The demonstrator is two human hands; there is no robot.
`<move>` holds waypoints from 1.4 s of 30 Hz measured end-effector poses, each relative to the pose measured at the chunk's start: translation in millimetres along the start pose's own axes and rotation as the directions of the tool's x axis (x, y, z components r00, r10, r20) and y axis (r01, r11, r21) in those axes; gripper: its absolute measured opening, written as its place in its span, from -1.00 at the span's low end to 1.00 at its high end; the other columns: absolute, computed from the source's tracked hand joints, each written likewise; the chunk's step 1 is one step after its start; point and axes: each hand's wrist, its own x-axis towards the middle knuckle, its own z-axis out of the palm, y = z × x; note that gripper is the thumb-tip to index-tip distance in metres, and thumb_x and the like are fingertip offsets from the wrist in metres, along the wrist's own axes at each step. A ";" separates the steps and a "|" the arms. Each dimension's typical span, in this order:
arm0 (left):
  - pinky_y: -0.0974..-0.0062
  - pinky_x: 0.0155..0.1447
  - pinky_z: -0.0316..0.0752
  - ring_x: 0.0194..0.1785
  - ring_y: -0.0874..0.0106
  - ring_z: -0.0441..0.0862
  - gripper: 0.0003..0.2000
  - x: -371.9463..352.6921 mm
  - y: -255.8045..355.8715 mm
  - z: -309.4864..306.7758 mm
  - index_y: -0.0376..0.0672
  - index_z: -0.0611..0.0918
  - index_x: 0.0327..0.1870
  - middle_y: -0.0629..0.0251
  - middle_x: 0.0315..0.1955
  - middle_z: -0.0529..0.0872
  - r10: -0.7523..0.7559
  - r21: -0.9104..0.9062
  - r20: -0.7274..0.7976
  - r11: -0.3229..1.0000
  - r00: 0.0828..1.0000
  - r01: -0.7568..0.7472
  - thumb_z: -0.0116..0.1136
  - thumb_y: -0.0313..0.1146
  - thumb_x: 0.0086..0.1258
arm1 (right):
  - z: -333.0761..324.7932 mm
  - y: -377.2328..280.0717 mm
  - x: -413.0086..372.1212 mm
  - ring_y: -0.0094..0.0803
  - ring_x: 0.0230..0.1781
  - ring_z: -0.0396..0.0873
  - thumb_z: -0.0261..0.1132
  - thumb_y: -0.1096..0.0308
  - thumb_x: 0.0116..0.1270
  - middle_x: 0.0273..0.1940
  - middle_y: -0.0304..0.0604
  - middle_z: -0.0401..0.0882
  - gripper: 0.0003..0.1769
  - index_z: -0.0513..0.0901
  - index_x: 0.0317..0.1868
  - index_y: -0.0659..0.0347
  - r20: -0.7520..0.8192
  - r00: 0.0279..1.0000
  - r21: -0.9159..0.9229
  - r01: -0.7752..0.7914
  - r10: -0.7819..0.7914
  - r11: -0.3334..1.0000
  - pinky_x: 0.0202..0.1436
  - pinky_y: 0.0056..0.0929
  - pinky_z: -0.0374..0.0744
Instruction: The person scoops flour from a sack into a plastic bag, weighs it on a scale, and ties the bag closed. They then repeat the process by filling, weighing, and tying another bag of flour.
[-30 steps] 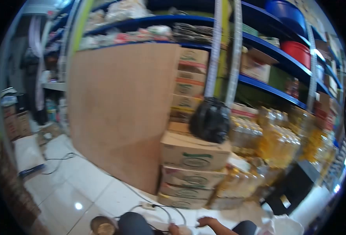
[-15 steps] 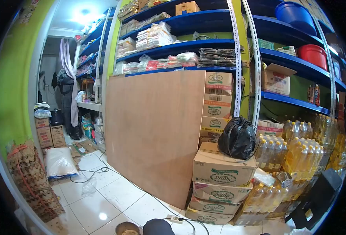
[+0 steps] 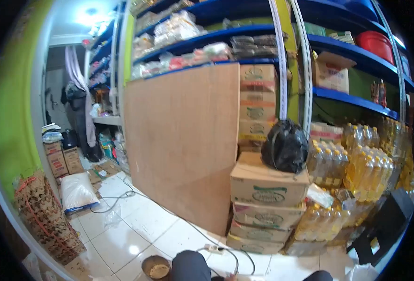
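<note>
Fingers: only a sliver of one hand point(image 3: 230, 277) shows at the bottom edge between my knees; I can't tell which hand, nor whether its fingers are spread, pressed together or pinching something.
Black cables point(image 3: 237, 263): they curve down close to that hand, from around the white power socket point(image 3: 215, 249) on the tiles just beyond it.
Handwork by the cables: small, unhurried movements seem best (a snagged lead could drag the socket along).
Left knee point(image 3: 190, 266): just beside the hand, narrowing my elbow room; the right knee point(image 3: 320, 276) is well apart.
Bowl point(image 3: 156, 268): on the floor beside my left knee, easily knocked if I shift.
Stacked cartons point(image 3: 269, 192): a black plastic bag point(image 3: 285, 146) tops them; yellow-capped bottles point(image 3: 368, 171) stand alongside.
Wood panel point(image 3: 183, 145): it blocks the lower shelving.
</note>
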 end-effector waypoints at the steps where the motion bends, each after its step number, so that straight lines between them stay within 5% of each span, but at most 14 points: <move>1: 0.45 -0.43 0.45 -0.56 0.43 0.49 -0.57 2.7 -9.5 -3.9 -0.21 0.50 -0.52 0.29 -0.59 0.56 -0.014 -0.024 -0.029 1.000 0.999 0.013 0.01 -0.04 0.48 | 5.8 2.2 -0.6 0.03 0.22 0.41 0.35 -0.03 0.01 0.19 0.18 0.42 -0.14 0.33 0.30 0.21 -0.014 1.000 0.017 -0.009 0.009 1.000 0.26 -0.03 0.40; 6: 0.45 -0.46 0.45 -0.58 0.43 0.49 -0.56 32.9 -44.5 -30.3 -0.21 0.51 -0.54 0.29 -0.59 0.58 0.026 -0.172 -0.329 0.981 0.944 -0.087 0.02 -0.03 0.47 | 22.3 7.3 2.5 0.01 0.16 0.49 0.35 -0.04 -0.05 0.12 0.19 0.51 -0.17 0.48 0.23 0.25 -0.134 0.990 0.064 0.048 -0.039 0.997 0.23 -0.10 0.46; 9: 0.49 -0.52 0.42 -0.57 0.46 0.54 -0.63 29.3 -37.2 -34.8 -0.23 0.58 -0.52 0.28 -0.58 0.64 0.099 -0.193 -0.478 0.957 0.873 -0.215 0.14 -0.10 0.41 | 16.7 -19.9 -29.6 0.06 -0.01 0.53 0.27 0.23 -0.02 -0.08 0.15 0.56 -0.46 0.53 0.00 0.32 -0.252 0.955 0.039 0.173 -0.158 0.984 0.06 -0.11 0.55; 12: 0.41 -0.44 0.60 -0.57 0.36 0.60 -0.70 60.6 -57.5 -42.2 -0.23 0.54 -0.48 0.24 -0.57 0.63 0.017 -0.479 -0.486 0.831 0.874 -0.283 0.10 -0.24 0.45 | 12.6 -36.1 -53.9 0.05 0.50 -0.07 0.20 0.21 0.18 0.49 0.17 -0.07 -0.12 0.03 0.49 0.13 0.091 0.977 0.106 0.182 -0.192 0.978 0.39 0.32 0.06; 16: 0.46 -0.46 0.61 -0.54 0.36 0.63 -0.76 58.1 -58.6 -46.9 -0.39 0.57 -0.44 0.13 -0.50 0.66 -0.043 -0.502 -0.547 0.816 0.836 -0.286 0.09 -0.37 0.38 | 35.4 -17.3 -16.5 0.11 0.47 0.01 0.21 0.21 0.18 0.47 0.22 -0.03 -0.11 0.02 0.47 0.26 0.254 0.896 0.005 0.375 -0.363 0.927 0.45 0.01 0.15; 17: 0.46 -0.45 0.61 -0.53 0.35 0.64 -0.76 61.9 -65.5 -48.9 -0.40 0.57 -0.42 0.11 -0.47 0.67 -0.060 -0.505 -0.554 0.817 0.831 -0.278 0.10 -0.38 0.38 | 30.3 -13.7 -8.7 0.12 0.34 0.27 0.21 0.21 0.14 0.31 0.31 0.28 -0.24 0.28 0.35 0.35 0.238 0.872 0.120 0.411 -0.428 0.904 0.36 -0.20 0.33; 21: 0.43 -0.29 0.64 -0.41 0.29 0.69 -0.72 52.9 -56.6 -47.1 -0.43 0.58 -0.31 0.05 -0.39 0.70 -0.121 -0.548 -0.444 0.821 0.888 -0.162 0.02 -0.32 0.43 | -7.2 -47.8 -38.5 0.14 0.00 0.58 0.24 0.17 0.06 -0.10 0.27 0.62 -0.47 0.63 0.01 0.34 0.008 0.952 0.149 0.301 -0.306 0.942 0.17 -0.17 0.51; 24: 0.36 -0.12 0.62 -0.27 0.26 0.69 -0.67 44.4 -54.8 -43.3 -0.38 0.56 -0.22 0.05 -0.32 0.71 -0.148 -0.550 -0.273 0.835 0.951 -0.028 -0.08 -0.21 0.50 | -4.7 -60.1 -40.9 0.11 0.03 0.57 0.22 0.18 0.07 -0.08 0.28 0.61 -0.46 0.61 0.04 0.32 0.073 0.966 0.030 0.247 -0.248 0.969 0.19 -0.15 0.50; 27: 0.28 0.04 0.56 -0.12 0.25 0.68 -0.64 33.3 -45.1 -38.7 -0.25 0.51 -0.16 0.07 -0.23 0.71 -0.177 -0.467 -0.060 0.875 0.982 0.129 -0.20 -0.11 0.58 | -5.3 -50.9 -46.0 0.09 0.07 0.56 0.21 0.18 0.08 -0.03 0.29 0.59 -0.43 0.57 0.11 0.29 -0.202 0.962 -0.048 0.175 -0.181 0.983 0.21 -0.13 0.49; 30: 0.29 0.07 0.54 -0.09 0.26 0.67 -0.65 19.2 -38.7 -26.2 -0.22 0.49 -0.16 0.06 -0.18 0.70 -0.231 -0.431 0.130 0.863 0.964 0.264 -0.23 -0.10 0.59 | -10.2 -17.8 -27.9 0.08 0.14 0.51 0.19 0.20 0.08 0.06 0.30 0.54 -0.37 0.49 0.17 0.34 -0.261 0.965 -0.061 0.015 -0.030 0.998 0.23 -0.12 0.46; 33: 0.29 0.14 0.50 -0.01 0.25 0.63 -0.66 2.5 -40.4 -20.0 -0.21 0.47 -0.13 0.02 -0.09 0.67 -0.210 -0.383 0.319 0.864 0.924 0.328 -0.25 -0.10 0.60 | -12.6 28.7 2.8 0.09 0.20 0.46 0.16 0.20 0.08 0.13 0.31 0.49 -0.34 0.45 0.18 0.42 0.107 0.974 0.066 -0.208 0.201 0.976 0.27 -0.12 0.43; 36: 0.25 0.01 0.53 -0.17 0.27 0.61 -0.64 2.6 -73.1 -20.8 -0.20 0.48 -0.13 0.06 -0.16 0.68 0.015 -0.501 0.324 0.851 0.946 0.158 -0.20 -0.04 0.56 | -20.6 33.3 -4.8 0.12 0.24 0.42 0.11 0.14 0.08 0.17 0.32 0.45 -0.34 0.49 0.15 0.43 0.091 0.951 0.086 -0.304 0.297 0.949 0.29 -0.15 0.40; 40: 0.19 0.03 0.53 -0.19 0.21 0.62 -0.67 11.7 -93.2 -25.1 -0.18 0.45 -0.21 0.01 -0.22 0.69 -0.100 -0.644 -0.054 0.764 0.994 0.042 -0.13 -0.06 0.54 | -20.0 46.2 0.2 0.11 0.21 0.46 0.08 0.13 0.11 0.16 0.30 0.47 -0.38 0.55 0.09 0.43 -0.038 0.934 0.116 -0.350 0.356 0.930 0.28 -0.19 0.42; 42: 0.18 0.01 0.53 -0.19 0.19 0.62 -0.72 6.6 -86.5 -26.2 -0.17 0.44 -0.25 0.00 -0.26 0.69 -0.130 -0.704 -0.078 0.709 0.988 0.038 -0.09 -0.11 0.50 | 45.2 116.0 51.0 0.13 0.14 0.50 0.07 0.15 0.12 0.12 0.25 0.52 -0.45 0.60 0.01 0.39 -0.004 0.983 -0.217 -0.179 0.182 0.960 0.23 -0.16 0.45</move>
